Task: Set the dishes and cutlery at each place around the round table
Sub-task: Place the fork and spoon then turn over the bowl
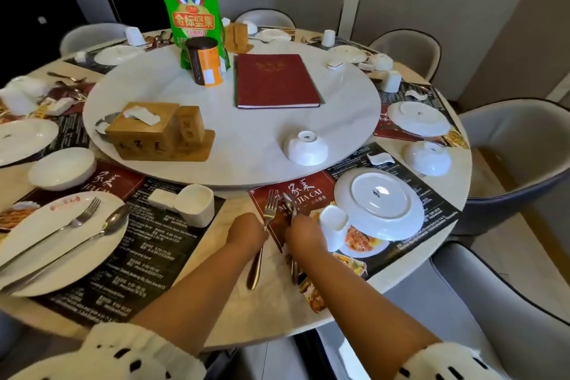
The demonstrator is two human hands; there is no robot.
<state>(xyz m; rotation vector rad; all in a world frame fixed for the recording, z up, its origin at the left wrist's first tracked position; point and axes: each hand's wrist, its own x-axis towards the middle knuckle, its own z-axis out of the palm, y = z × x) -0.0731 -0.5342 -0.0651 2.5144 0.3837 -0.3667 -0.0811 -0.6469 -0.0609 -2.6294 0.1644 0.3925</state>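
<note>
A round marble table (277, 311) with a central turntable fills the view, ringed by printed placemats and grey chairs. At the nearest placemat (401, 244), the left hand (246, 233) is closed around a fork (265, 225). Just beside it, the right hand (303, 236) is closed around a spoon (290, 205). Both utensils point away from the person, side by side. An upside-down plate (381, 205) lies to the right, nearer the right hand.

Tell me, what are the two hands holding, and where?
Left hand grips a shiny metal fork mid-handle; right hand grips a shiny metal spoon just below its bowl.
</note>
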